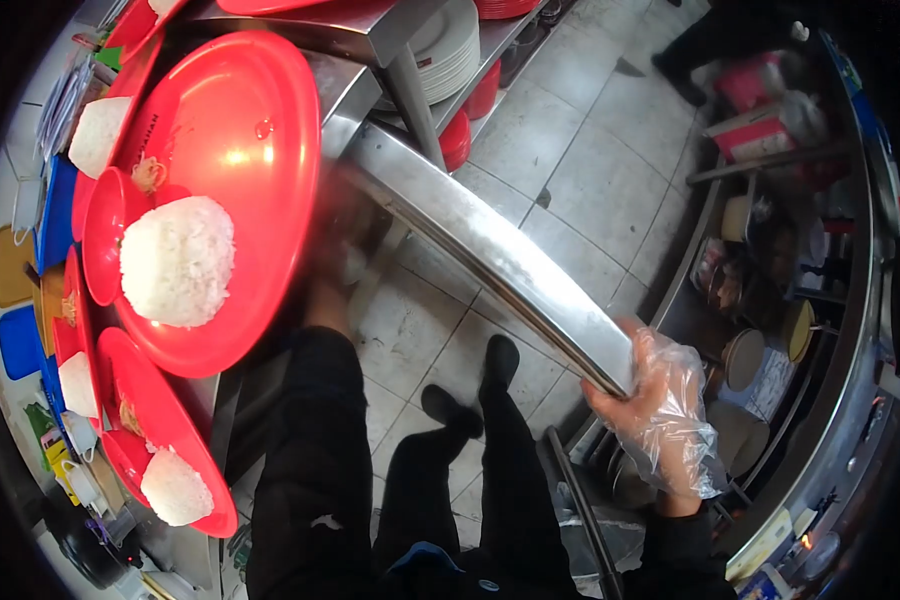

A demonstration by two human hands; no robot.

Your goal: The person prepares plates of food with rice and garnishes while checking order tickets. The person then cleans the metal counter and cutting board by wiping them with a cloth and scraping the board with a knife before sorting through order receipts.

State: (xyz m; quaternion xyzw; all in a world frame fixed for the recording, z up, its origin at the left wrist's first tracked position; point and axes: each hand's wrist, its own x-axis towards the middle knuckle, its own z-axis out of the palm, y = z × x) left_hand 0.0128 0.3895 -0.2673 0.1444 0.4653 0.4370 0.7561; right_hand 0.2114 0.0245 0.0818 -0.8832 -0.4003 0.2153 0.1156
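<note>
My right hand [660, 405], in a clear plastic glove, is closed round the far end of a long metal panel [510, 250]. The panel juts out from under the counter across the floor. Near its other end, my left hand [345, 245] is a blur, partly hidden below the counter edge; its fingers cannot be made out. Just beside it, a large red plate [270, 190] carries a mound of white rice [178, 262] and a small red bowl [110, 235]. A second red plate [160, 410] with rice lies below.
White plates [445, 55] are stacked on a shelf under the counter. Right of the tiled floor [580, 150] stands a metal rack [710, 220] with bowls and containers. Another person's dark-clothed leg [705, 50] is at the top right. A metal bar [580, 500] rises near my right forearm.
</note>
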